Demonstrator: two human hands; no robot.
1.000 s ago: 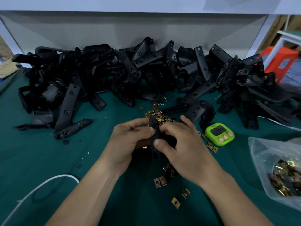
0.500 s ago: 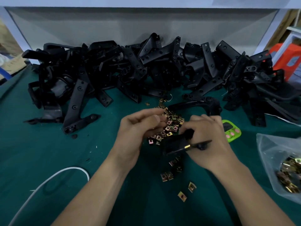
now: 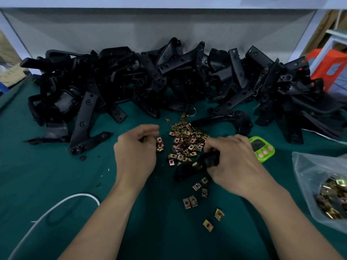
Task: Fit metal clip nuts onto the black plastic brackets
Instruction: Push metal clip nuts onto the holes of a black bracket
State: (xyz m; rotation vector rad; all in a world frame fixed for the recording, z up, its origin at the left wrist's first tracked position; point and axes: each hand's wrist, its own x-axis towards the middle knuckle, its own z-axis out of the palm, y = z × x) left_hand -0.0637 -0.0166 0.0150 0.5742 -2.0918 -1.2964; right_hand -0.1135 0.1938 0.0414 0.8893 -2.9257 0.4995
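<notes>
A: What changed?
B: The left hand came off the bracket and went up to the nut pile at 12 o'clock. Its grip is curled, with two clip nuts at the fingertips, looks pinched.
A: Right?
B: The right hand now holds the bracket alone, grip wrapped round it, dead centre just off the worktop. It's blurred, with a brassy glint on it.
A: Meaning?
B: Probably one nut seated and the next being fetched.
A: Surroundings?
B: Green worktop. Bracket heap from 10 to 2 against a grey panel. Timer at 3, bag of nuts at 4, cable at 8, orange stool at 2.
</notes>
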